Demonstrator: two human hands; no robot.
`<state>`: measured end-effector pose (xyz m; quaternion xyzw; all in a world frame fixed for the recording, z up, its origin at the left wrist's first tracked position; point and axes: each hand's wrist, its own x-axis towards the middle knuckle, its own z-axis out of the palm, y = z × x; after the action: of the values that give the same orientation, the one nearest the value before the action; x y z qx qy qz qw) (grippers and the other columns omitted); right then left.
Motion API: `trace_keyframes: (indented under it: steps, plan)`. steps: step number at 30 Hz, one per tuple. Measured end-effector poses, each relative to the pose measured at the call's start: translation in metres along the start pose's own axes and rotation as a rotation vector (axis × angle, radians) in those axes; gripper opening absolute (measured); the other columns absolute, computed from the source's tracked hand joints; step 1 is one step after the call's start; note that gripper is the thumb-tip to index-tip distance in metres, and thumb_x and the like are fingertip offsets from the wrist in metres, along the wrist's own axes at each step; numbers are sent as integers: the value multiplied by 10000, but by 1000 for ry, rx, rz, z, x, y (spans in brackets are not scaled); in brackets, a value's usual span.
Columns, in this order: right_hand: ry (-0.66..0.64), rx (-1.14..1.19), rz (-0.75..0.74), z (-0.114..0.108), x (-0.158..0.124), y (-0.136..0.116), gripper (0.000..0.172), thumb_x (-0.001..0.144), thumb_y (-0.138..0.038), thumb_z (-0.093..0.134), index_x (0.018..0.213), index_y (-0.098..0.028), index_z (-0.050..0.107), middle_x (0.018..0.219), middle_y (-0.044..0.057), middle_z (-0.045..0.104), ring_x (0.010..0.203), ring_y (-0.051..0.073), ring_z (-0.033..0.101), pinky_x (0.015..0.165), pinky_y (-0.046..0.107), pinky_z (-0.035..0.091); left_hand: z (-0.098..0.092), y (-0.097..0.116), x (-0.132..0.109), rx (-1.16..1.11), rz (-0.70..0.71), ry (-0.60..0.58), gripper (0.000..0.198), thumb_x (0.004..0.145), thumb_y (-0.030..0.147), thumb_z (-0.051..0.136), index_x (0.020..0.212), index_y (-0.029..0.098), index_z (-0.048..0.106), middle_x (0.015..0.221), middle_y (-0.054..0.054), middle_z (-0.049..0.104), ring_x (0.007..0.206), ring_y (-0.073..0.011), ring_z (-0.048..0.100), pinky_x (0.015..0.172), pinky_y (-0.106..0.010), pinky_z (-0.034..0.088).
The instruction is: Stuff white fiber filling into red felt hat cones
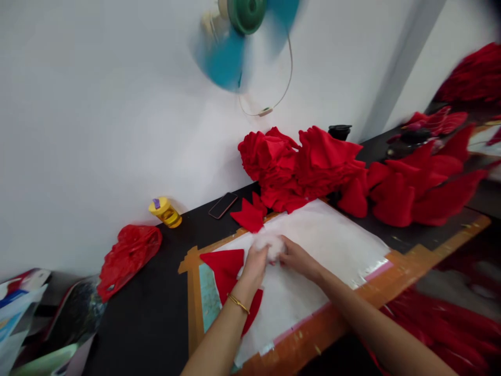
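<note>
Between my two hands is a fluffy white pompom [271,244], held above the white sheet [309,235] taped to the table. My left hand [256,263], with a gold bracelet at the wrist, has its fingers closed on the pompom's left side. From the right, my right hand [293,256] pinches the same pompom. Partly under my left forearm lies a red felt piece [227,269], pointed at its upper corner. Just beyond my hands is a smaller red pointed piece [249,215]. My fingertips are partly hidden by the fluff.
Stacked red fabric pieces [297,162] stand at the back, with more red pointed pieces [415,188] to the right. A phone [223,205], a yellow-lidded jar [166,212] and a red plastic bag [129,256] lie left. A blue-bladed fan [246,31] spins on the wall.
</note>
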<state>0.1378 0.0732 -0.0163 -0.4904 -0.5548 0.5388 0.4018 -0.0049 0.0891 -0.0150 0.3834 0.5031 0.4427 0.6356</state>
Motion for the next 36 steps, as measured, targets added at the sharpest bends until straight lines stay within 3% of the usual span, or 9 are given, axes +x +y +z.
trace_keyframes:
  steps: [4,7,11,15,18,22,25,31,36]
  plan:
    - [144,-47,15,-9,5,7,173,687,-220,499,815,-185,610,575,-42,543,515,125,449,511,239,356,-12,5,-3,36,35,-41,282,636,337,715,816,140,623,595,25,563,474,-87,429,446,-227,314]
    - [197,-70,69,-19,7,11,219,646,-211,470,805,-179,617,532,-48,507,466,127,413,465,238,310,-24,14,-8,52,25,-78,355,604,323,758,884,147,631,674,6,607,538,-100,502,499,-222,386]
    - [180,-97,86,-14,8,7,297,626,-204,488,866,-173,659,571,-33,555,486,131,442,467,232,320,-19,16,-10,155,61,-130,566,594,257,789,1132,201,625,904,-36,698,702,-148,607,588,-234,461]
    - [114,-105,98,-9,3,-3,237,636,-200,512,817,-185,663,559,-33,552,497,124,454,461,216,332,-14,7,-2,290,113,-8,206,623,195,712,825,165,683,638,9,651,529,-128,528,503,-228,396]
    - [122,-122,129,-18,-3,-4,158,658,-206,522,773,-189,629,532,-43,519,472,115,444,441,210,321,-21,7,3,295,119,57,88,629,179,676,710,163,648,535,29,589,489,-118,496,481,-219,373]
    - [160,-153,158,-26,-2,0,111,667,-184,508,740,-181,592,524,-43,508,450,114,439,427,217,308,-25,10,1,268,102,27,280,688,284,679,940,167,653,699,-2,677,559,-128,570,523,-218,433]
    - [126,-160,164,-18,2,-1,161,667,-154,498,770,-172,621,517,-43,516,434,111,441,423,215,314,-16,5,-2,290,84,-43,480,625,290,757,1080,183,648,833,-32,721,636,-157,617,533,-226,457]
    - [17,-150,175,-14,-3,-5,94,684,-162,527,705,-179,617,502,-44,530,430,105,437,419,216,314,-17,4,0,373,126,31,185,595,155,680,779,153,700,649,-4,675,556,-148,565,502,-226,409]
    - [59,-194,207,-27,-5,2,82,682,-152,535,723,-181,600,526,-31,545,456,119,466,428,221,332,-32,15,-2,385,116,53,124,647,205,651,761,156,660,518,31,591,472,-123,515,473,-215,393]
